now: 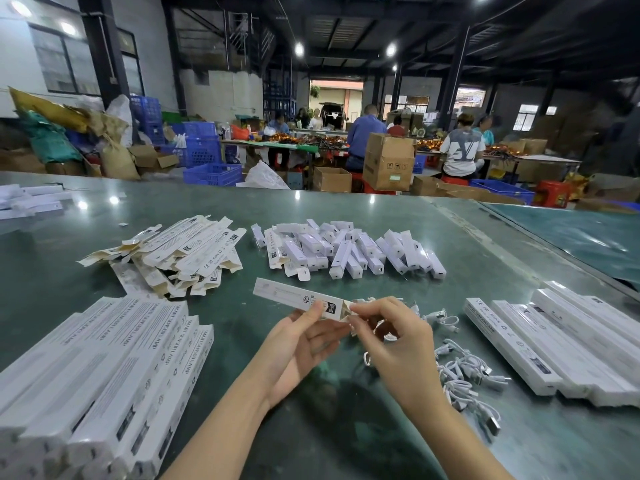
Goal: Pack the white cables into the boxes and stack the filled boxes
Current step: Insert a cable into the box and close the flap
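A long narrow white box (pixel 300 299) is held just above a green table (pixel 346 427), its length running up and left from its open end at the hands. The left hand (pixel 304 344) pinches that near end between thumb and fingers; the right hand (pixel 391 336), fingers curled, pinches the flap at the opening. Loose white cables (pixel 464 372) lie just right of the right hand, nearer it, with filled boxes (pixel 554 341) beyond
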{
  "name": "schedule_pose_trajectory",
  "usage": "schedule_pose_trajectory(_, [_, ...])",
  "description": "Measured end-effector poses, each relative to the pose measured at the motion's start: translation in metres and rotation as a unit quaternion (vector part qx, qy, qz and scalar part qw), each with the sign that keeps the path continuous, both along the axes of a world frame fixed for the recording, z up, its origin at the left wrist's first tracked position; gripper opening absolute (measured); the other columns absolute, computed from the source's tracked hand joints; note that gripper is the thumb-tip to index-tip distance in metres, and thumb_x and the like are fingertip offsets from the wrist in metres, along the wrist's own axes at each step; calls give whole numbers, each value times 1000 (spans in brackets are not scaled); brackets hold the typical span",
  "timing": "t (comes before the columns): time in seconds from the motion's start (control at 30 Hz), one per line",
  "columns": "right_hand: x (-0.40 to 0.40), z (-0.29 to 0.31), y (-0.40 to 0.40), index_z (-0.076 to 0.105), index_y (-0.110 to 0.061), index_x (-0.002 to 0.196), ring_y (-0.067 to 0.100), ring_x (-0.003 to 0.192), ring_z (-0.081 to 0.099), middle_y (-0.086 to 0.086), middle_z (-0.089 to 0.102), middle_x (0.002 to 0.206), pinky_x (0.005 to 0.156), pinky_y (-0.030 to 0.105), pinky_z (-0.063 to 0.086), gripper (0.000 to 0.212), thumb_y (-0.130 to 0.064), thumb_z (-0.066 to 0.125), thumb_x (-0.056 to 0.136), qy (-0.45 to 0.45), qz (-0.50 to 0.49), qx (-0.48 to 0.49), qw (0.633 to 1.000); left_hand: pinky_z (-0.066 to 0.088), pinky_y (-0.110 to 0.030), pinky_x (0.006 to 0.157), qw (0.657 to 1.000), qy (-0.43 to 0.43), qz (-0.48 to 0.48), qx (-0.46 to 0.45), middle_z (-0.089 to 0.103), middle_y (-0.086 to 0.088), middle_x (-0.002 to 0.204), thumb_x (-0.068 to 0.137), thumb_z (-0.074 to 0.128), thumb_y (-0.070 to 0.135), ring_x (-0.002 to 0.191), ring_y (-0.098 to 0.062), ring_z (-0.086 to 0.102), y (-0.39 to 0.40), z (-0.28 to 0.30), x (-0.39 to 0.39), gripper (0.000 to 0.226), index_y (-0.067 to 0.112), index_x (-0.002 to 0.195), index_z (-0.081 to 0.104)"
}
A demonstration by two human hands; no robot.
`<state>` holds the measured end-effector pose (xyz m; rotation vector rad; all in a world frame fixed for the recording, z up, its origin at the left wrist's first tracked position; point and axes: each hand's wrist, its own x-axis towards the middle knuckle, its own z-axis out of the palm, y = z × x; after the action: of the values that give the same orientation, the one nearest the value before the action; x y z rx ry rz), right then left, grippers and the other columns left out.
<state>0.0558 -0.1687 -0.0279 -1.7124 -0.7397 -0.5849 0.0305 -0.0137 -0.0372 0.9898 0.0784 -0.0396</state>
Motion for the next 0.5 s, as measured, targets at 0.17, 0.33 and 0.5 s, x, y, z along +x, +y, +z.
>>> schedule_pose_trajectory(0.17, [2,0,-1,68,-11,75,10,66,58,-2,64,76,62,14,42,16,0,78,75,-38,-36,-16,999,54,-27,77,1000,1,-10,12,72,-16,113,82,59,37,101,-22,71,-4,2,-2,50,5,121,62])
schedule_pose_trajectory(0.33, [1,1,-1,64,-9,73,9,72,54,-1,59,78,68,11,38,17,1,77,76,-37,-50,-26,998,54,-28,80,1000,-7,-12,16,72,-15,111,82,59,38,99,-21,72,-6,1,-3,55,3,125,59])
schedule_pose_trajectory(0.5, [2,1,-1,70,-14,75,16,94,57,0,56,93,79,21,43,13,-3,76,79,23,-40,-33,998,55,-27,76,999,-11,-5,38,73,-14,110,83,58,37,98,-21,72,-6,0,-4,54,4,126,56])
